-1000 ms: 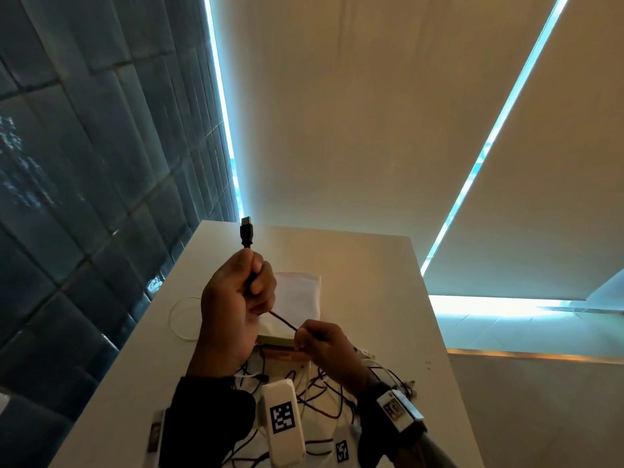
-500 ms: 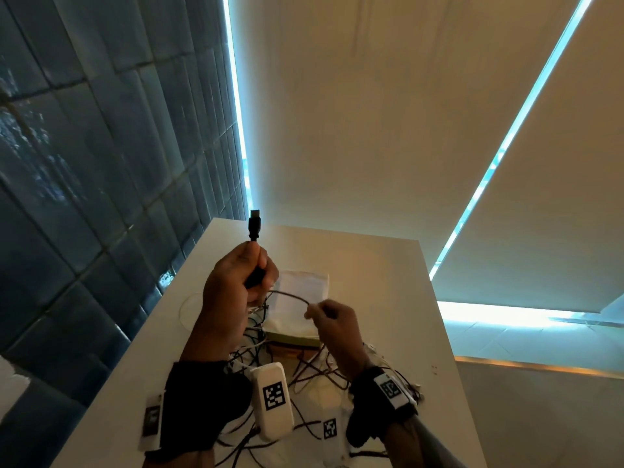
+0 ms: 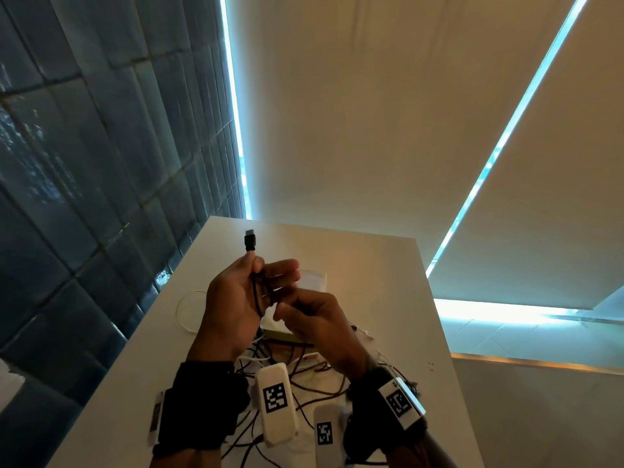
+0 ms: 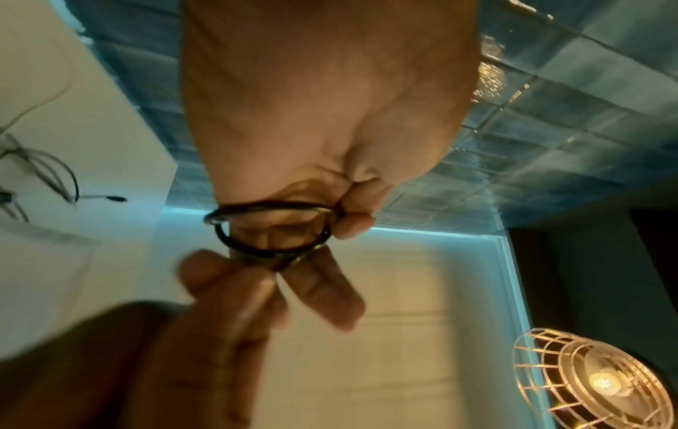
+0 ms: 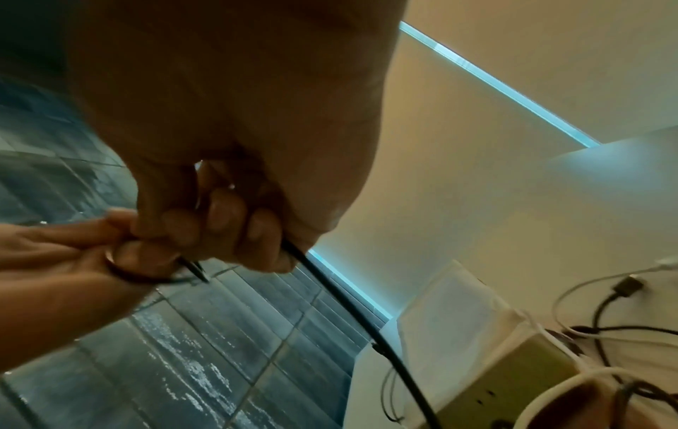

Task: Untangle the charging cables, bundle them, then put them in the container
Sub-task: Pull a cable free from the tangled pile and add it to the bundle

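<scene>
My left hand point(image 3: 266, 278) is raised over the table and holds a black charging cable point(image 3: 258, 295). The cable's USB plug point(image 3: 250, 239) sticks up above the thumb. Loops of the cable point(image 4: 271, 229) lie round the left fingers, and the thumb pinches them. My right hand point(image 3: 287, 309) is close beside the left and grips the same cable point(image 5: 330, 278), which trails down to a tangle of black and white cables point(image 3: 304, 383) on the table. The container point(image 5: 458, 333), a pale box with an olive side, stands behind the hands, partly hidden.
A white table point(image 3: 381, 265) runs away from me. A thin white cable loop point(image 3: 184, 309) lies at its left side. A dark tiled wall point(image 3: 101, 163) borders the left. The table's right edge point(image 3: 435, 332) drops off to a lower floor.
My right hand has risen from the slack cable up against my left hand. The black cable now lies in loops round the left fingers, which have spread a little.
</scene>
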A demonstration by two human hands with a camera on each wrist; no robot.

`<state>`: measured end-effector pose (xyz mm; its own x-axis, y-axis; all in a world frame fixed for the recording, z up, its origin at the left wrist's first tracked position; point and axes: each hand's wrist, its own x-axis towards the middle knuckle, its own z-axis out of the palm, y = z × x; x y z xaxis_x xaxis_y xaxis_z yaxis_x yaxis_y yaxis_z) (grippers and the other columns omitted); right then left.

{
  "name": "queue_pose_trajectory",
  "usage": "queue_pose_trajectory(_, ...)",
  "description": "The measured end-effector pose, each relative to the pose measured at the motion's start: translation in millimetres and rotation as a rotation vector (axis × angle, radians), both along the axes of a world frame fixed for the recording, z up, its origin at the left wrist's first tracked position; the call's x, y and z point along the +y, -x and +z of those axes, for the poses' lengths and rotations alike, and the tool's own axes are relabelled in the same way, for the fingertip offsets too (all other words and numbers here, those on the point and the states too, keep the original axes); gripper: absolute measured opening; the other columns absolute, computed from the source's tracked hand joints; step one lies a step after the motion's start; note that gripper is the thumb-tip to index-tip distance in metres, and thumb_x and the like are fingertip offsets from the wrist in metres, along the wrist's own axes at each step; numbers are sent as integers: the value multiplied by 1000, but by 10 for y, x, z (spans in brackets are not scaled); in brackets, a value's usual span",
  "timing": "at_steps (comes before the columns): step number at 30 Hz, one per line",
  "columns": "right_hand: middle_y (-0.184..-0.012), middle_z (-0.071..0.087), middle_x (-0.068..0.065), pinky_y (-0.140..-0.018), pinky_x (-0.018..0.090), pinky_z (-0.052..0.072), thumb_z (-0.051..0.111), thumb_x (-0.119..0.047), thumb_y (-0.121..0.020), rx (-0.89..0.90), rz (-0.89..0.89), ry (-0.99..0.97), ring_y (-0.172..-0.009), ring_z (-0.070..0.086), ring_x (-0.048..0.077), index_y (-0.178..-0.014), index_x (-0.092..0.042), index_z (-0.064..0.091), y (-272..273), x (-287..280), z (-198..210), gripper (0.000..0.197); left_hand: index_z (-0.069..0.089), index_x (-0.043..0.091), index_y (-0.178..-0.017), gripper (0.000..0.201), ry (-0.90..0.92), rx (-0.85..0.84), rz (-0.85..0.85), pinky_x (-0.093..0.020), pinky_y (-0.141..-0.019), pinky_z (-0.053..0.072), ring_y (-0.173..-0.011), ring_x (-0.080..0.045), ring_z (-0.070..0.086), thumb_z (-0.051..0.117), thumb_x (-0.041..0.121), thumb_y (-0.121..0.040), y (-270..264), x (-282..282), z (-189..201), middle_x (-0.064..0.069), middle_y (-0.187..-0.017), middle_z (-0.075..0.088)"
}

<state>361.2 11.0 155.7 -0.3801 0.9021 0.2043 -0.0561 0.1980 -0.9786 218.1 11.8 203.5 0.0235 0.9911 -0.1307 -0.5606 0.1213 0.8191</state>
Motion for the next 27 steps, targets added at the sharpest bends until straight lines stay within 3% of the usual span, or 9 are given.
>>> queue_pose_trajectory(3, -55, 49, -11, -50, 10, 37, 51, -8, -98, -17, 14, 122, -47, 41, 2, -84, -1, 62, -42, -10, -136, 19, 43, 14, -71, 35, -93, -38, 29, -31, -59, 44, -51, -18, 49, 30, 26, -102, -25, 4, 41, -8, -66, 59)
queue_pose_trajectory(5, -55, 55, -14, -52, 8, 40, 49, -8, -98, -46, -21, 189, -49, 50, -3, -84, -1, 60, -67, -6, -291, 19, 42, 14, -69, 35, -152, -12, 67, -27, -50, 31, -46, -13, 32, 32, 24, -101, -29, 8, 63, -3, -58, 46)
queue_pose_trajectory(7, -62, 59, -15, -57, 11, 42, 51, -11, -98, -139, -79, 194, -57, 54, -5, -80, -9, 60, -86, 9, -492, 21, 40, 14, -69, 35, -197, 21, 95, -26, -47, 24, -45, -12, 25, 32, 23, -101, -7, -2, 74, 0, -55, 38)
queue_pose_trajectory(9, -67, 60, -13, -60, 14, 43, 51, -12, -98, -214, -114, 212, -61, 56, -5, -78, -12, 60, -87, 22, -640, 22, 39, 15, -68, 35, -213, 34, 108, -27, -47, 20, -45, -11, 22, 32, 24, -101, 36, -16, 83, 2, -53, 34)
queue_pose_trajectory(12, -70, 54, -6, -58, 10, 42, 48, -7, -98, -239, -131, 226, -58, 54, -8, -80, -4, 57, -64, 45, -715, 20, 40, 16, -67, 36, -240, 45, 118, -28, -48, 19, -45, -11, 21, 31, 25, -101, 92, -33, 107, 2, -53, 36)
queue_pose_trajectory(16, -72, 52, -3, -56, 7, 43, 45, -3, -98, -262, -123, 240, -58, 54, -11, -79, -2, 55, 5, 66, -777, 22, 41, 19, -68, 36, -260, 38, 145, -20, -42, 22, -43, -9, 22, 29, 24, -102, 153, -47, 183, 3, -56, 43)
queue_pose_trajectory(21, -67, 53, -2, -55, 8, 44, 46, -1, -97, -269, -163, 297, -62, 57, -1, -67, -9, 53, 119, 88, -854, 32, 40, 18, -68, 35, -251, 123, 144, -19, -39, 21, -40, -8, 22, 30, 21, -101, 244, -58, 204, 1, -57, 47)
queue_pose_trajectory(24, -73, 57, 0, -50, 7, 43, 51, -5, -95, -192, -216, 356, -57, 60, -2, -78, 2, 60, 135, 169, -727, 21, 41, 16, -66, 36, -234, 245, 152, -19, -38, 20, -39, -8, 21, 31, 20, -101, 280, -76, 170, 0, -55, 46)
queue_pose_trajectory(27, -72, 56, 1, -47, 8, 39, 59, -14, -92, -131, -303, 256, -60, 49, 7, -84, 4, 67, 154, 263, -519, 21, 41, 18, -65, 36, -195, 333, 228, -21, -39, 18, -38, -9, 22, 32, 18, -100, 331, -67, 62, 0, -54, 48)
